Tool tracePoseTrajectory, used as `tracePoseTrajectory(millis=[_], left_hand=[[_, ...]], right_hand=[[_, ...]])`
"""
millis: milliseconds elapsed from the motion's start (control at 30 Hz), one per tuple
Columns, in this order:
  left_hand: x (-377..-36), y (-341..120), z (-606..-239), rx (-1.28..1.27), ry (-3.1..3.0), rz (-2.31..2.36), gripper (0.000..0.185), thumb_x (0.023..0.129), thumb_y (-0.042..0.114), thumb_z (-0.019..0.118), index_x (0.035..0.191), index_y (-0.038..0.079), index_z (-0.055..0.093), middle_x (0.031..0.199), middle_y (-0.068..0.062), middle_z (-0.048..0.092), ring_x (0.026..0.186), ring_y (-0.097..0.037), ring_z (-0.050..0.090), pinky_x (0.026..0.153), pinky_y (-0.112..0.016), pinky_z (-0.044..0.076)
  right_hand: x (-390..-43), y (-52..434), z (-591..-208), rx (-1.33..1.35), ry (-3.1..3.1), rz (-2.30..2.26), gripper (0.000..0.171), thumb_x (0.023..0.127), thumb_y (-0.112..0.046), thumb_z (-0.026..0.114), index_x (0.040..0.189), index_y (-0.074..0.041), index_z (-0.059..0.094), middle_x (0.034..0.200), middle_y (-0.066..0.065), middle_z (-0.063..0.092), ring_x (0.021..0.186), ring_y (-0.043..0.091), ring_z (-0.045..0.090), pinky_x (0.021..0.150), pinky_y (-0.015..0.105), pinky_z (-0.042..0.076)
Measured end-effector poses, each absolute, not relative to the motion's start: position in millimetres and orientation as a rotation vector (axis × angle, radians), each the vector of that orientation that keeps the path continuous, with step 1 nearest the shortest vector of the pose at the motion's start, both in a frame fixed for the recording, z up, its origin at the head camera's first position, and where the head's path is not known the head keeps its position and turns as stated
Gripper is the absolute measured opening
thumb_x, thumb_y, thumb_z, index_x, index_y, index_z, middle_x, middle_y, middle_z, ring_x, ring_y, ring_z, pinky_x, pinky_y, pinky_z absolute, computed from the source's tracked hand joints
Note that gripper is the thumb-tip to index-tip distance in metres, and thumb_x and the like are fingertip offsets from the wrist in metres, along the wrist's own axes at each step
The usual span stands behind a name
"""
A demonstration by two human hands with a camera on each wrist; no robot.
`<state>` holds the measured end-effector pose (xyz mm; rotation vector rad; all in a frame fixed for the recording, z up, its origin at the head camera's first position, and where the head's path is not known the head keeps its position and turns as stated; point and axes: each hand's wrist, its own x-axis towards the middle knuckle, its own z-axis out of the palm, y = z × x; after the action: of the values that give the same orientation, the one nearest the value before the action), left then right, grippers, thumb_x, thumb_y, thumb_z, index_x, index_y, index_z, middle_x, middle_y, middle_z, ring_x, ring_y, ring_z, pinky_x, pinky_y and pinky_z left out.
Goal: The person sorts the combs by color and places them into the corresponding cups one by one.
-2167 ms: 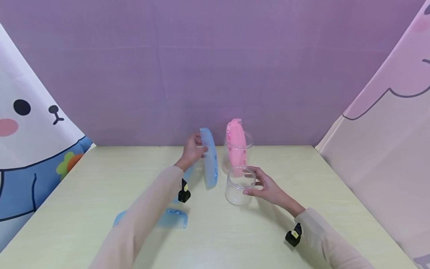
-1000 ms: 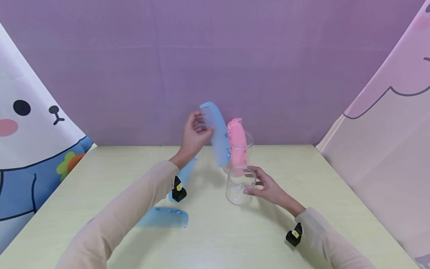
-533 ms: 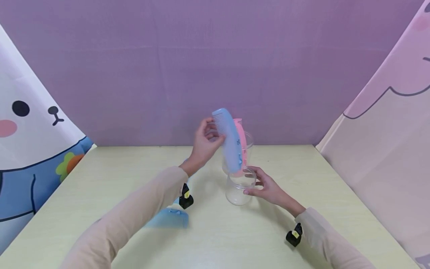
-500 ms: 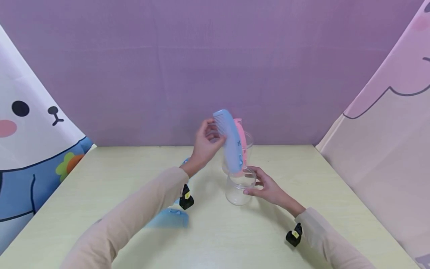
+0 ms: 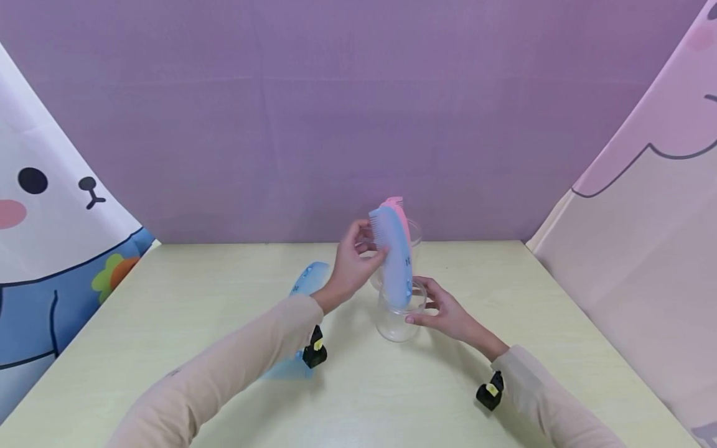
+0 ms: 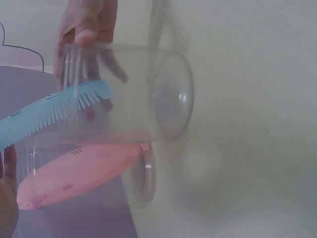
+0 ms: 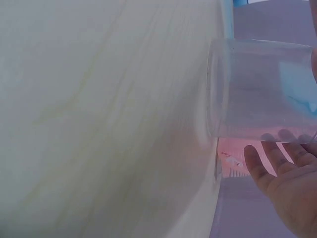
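Note:
My left hand (image 5: 355, 264) pinches a light blue comb (image 5: 396, 261) by its toothed side, holding it nearly upright. The comb's lower end is inside the mouth of the near clear jar (image 5: 396, 328), as the left wrist view also shows. My right hand (image 5: 445, 311) grips that jar from the right, thumb in front and fingers behind, while the jar stands on the table. Behind it, a pink comb (image 6: 84, 171) leans in a second clear jar (image 5: 416, 235); in the head view the blue comb covers most of the pink one.
Two more blue combs lie on the table (image 5: 448, 398): one comb (image 5: 311, 277) beyond my left forearm, the other comb (image 5: 288, 369) nearer and partly under the sleeve. A purple cloth (image 5: 358, 112) stands behind the table, with printed cloths at both sides.
My left hand has lifted the blue comb off the left part of the table, moved it rightward, and lowered its end into the near jar. My right hand and the jar stay in place.

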<state>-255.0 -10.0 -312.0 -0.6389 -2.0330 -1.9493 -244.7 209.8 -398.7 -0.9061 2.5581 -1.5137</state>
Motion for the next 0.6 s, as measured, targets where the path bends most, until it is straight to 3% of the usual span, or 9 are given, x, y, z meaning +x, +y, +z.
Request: tracePoseTrajectory(millis=[200,433,600], left_hand=[[-259,-5,-333,-0.646,-2.041,-1.985,0.046,0.081,-0.003,0.063,0.121,0.002,0.04,0.11,-0.02,0.054,0.089,-0.031,0.061,0.078,-0.034,0.055],[-253,-2,-338,-0.633,-2.051,-2.02,0.045,0.08,-0.007,0.062,0.119,-0.001,0.04,0.109,-0.024,0.054,0.089,-0.035,0.061,0.078,-0.037,0.055],[-262,1,-356,-0.648,-2.058,-1.973,0.046,0.08,-0.004,0.064,0.119,0.002,0.041,0.107,-0.022,0.055,0.086,-0.031,0.063,0.074,-0.034,0.056]], right_hand=[[-245,210,-399,-0.886,2.563,-1.51,0.069,0.079,-0.016,0.07,0.137,-0.009,0.033,0.136,0.016,0.042,0.121,0.036,0.044,0.089,0.043,0.045],[-245,210,-400,-0.895,2.568,-1.516,0.069,0.079,-0.015,0.07,0.137,-0.009,0.033,0.135,0.016,0.044,0.12,0.035,0.045,0.089,0.044,0.046],[-245,210,-399,-0.903,2.563,-1.527,0.068,0.079,-0.014,0.07,0.136,-0.008,0.034,0.134,0.016,0.045,0.119,0.036,0.046,0.088,0.044,0.046]])
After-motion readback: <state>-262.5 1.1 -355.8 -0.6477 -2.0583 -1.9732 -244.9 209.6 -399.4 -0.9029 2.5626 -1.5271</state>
